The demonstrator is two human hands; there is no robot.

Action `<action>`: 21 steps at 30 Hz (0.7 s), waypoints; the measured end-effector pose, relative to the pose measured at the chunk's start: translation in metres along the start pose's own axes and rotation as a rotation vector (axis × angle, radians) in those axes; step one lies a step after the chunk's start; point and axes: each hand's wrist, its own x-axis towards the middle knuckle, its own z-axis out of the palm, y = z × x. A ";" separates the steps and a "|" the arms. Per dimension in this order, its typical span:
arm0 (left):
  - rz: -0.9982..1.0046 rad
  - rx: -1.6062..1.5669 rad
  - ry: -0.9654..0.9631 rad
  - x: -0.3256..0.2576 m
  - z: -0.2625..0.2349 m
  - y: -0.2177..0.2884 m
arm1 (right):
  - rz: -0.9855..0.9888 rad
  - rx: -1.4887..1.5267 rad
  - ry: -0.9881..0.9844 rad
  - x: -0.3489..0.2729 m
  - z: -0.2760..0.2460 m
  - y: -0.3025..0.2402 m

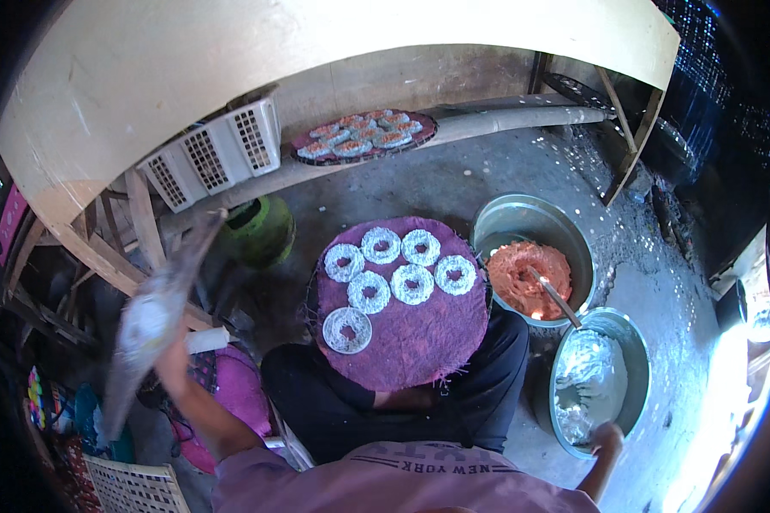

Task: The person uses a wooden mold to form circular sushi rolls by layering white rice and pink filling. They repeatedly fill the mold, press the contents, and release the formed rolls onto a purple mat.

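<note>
My left hand [173, 357], out to the left, is closed on a long flat greyish thing [150, 321], blurred by motion; its kind cannot be made out. At the near rim of a grey-green bucket [643, 376] of white paste [597, 368], my right hand [607, 438] has its fingers curled; what they hold, if anything, is hidden. Across my lap lies a round tray covered in purple cloth [428, 342]. Several white rings [412, 284] of paste sit on it. The nearest one, at the left, lies within a smooth round rim like a ring mould [347, 330].
A second bucket [506, 214] holds orange paste [522, 278] with a spoon-like handle [554, 295] leaning out. Beyond, a tray of orange-topped white pieces [364, 135] rests near a white crate [218, 154]. A green pot [261, 231] stands left; a pale board [231, 51] overhangs.
</note>
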 end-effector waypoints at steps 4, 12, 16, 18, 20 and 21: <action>0.106 -1.687 -0.013 0.003 -0.030 0.042 | 0.121 0.536 0.538 -0.028 -0.061 -0.035; -0.315 -2.499 -0.803 -0.060 0.085 0.199 | -1.765 1.440 -1.205 -0.166 -0.223 -0.307; -0.488 -2.030 -0.580 -0.073 0.099 0.169 | -1.335 1.705 -1.841 -0.190 -0.213 -0.352; -0.240 -1.503 -0.375 -0.068 0.096 0.141 | -1.511 1.712 -1.487 -0.191 -0.225 -0.339; -0.231 -1.873 -0.631 -0.075 0.099 0.131 | -1.512 1.789 -1.037 -0.193 -0.243 -0.321; -0.135 -1.731 -0.667 -0.081 0.098 0.130 | -1.594 1.762 -0.706 -0.195 -0.252 -0.314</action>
